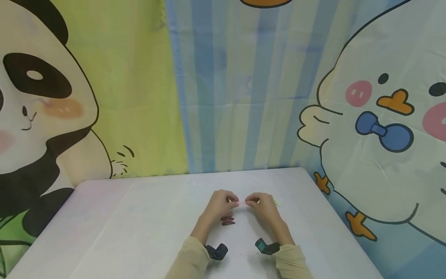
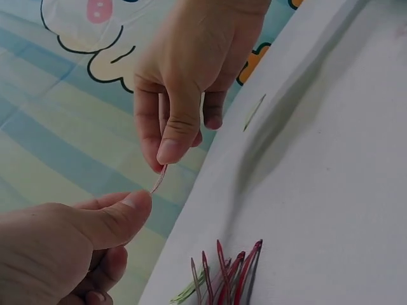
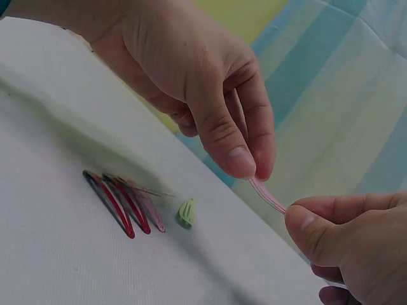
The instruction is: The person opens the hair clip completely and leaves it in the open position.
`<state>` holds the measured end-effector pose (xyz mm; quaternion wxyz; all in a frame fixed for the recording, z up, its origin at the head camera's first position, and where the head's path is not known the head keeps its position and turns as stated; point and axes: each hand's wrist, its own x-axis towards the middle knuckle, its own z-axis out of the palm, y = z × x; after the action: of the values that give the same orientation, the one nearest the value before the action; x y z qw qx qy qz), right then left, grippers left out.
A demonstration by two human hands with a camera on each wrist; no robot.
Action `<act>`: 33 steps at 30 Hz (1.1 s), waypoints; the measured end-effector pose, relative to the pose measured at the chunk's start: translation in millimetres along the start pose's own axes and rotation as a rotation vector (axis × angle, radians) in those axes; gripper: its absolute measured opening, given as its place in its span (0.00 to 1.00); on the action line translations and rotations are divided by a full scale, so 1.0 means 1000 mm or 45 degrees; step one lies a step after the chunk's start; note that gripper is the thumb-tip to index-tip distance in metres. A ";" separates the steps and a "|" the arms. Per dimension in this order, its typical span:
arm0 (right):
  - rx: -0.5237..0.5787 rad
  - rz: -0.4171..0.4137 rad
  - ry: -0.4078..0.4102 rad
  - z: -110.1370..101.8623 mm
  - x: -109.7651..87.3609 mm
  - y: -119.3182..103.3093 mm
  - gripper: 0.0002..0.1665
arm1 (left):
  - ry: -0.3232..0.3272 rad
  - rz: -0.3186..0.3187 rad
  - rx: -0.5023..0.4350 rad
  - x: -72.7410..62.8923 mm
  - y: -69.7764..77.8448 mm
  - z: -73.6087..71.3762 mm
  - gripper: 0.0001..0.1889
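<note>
A thin pink snap hair clip [image 3: 267, 196] is stretched between both hands, above the white table. My left hand [image 1: 220, 204] pinches one end of it between thumb and index finger. The other end is in the thumb and index finger of my right hand [image 1: 263, 206]. Both ends of the clip are hidden by fingertips. Beneath the left hand lie several red hair clips [image 1: 228, 223] side by side. In the right wrist view another pink clip [image 3: 152, 215] lies beside the red ones, with a light green clip [image 3: 186, 213] close by.
On the white table [image 1: 139, 228], another green clip [image 2: 255, 113] lies beyond the right hand. Each wrist wears a small dark camera [image 1: 216, 252]. Behind the table's far edge hangs a cartoon-printed curtain [image 1: 230, 97].
</note>
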<state>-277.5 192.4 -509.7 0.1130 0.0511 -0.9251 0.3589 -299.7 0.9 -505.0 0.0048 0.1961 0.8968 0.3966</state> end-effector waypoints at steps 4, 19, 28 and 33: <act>0.030 0.027 0.001 -0.001 -0.001 -0.006 0.02 | 0.000 -0.026 -0.140 -0.003 -0.002 -0.007 0.03; 0.249 0.174 -0.039 0.007 -0.014 -0.033 0.06 | 0.014 -0.134 -0.379 -0.023 -0.005 -0.030 0.04; 0.472 0.361 -0.151 0.001 -0.033 -0.052 0.12 | 0.092 -0.185 -0.448 -0.044 -0.002 -0.029 0.05; 0.538 0.432 -0.194 0.000 -0.042 -0.055 0.12 | 0.091 -0.196 -0.491 -0.060 -0.002 -0.023 0.07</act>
<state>-227.0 152.3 -484.6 -0.0316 -0.0554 -0.8309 0.5528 -249.0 -37.7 -498.9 0.0406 0.1083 0.8162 0.5661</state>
